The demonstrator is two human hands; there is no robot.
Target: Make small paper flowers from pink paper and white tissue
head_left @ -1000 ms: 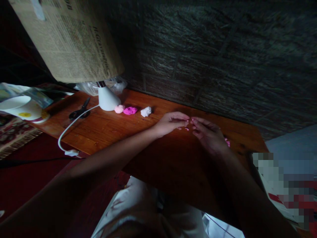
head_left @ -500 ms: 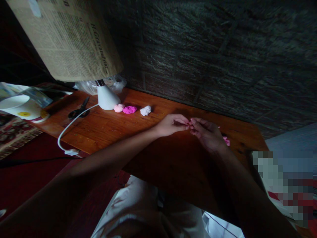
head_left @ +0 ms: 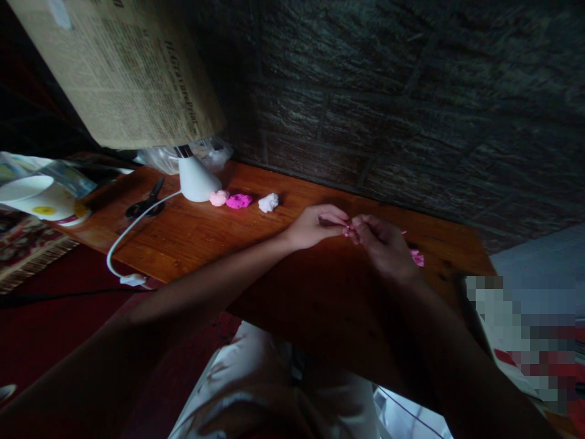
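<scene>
My left hand and right hand, slightly parted a second earlier, had met, fingertips closed on one small pink piece over the table. I counted one pale pink lump, one magenta lump, one white lump, one lamp and one pair of scissors.

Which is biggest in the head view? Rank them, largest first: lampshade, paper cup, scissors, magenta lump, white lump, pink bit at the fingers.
1. Lampshade
2. Paper cup
3. Scissors
4. Magenta lump and white lump: too alike to rank
5. Pink bit: smallest as it shows, perhaps partly covered
</scene>
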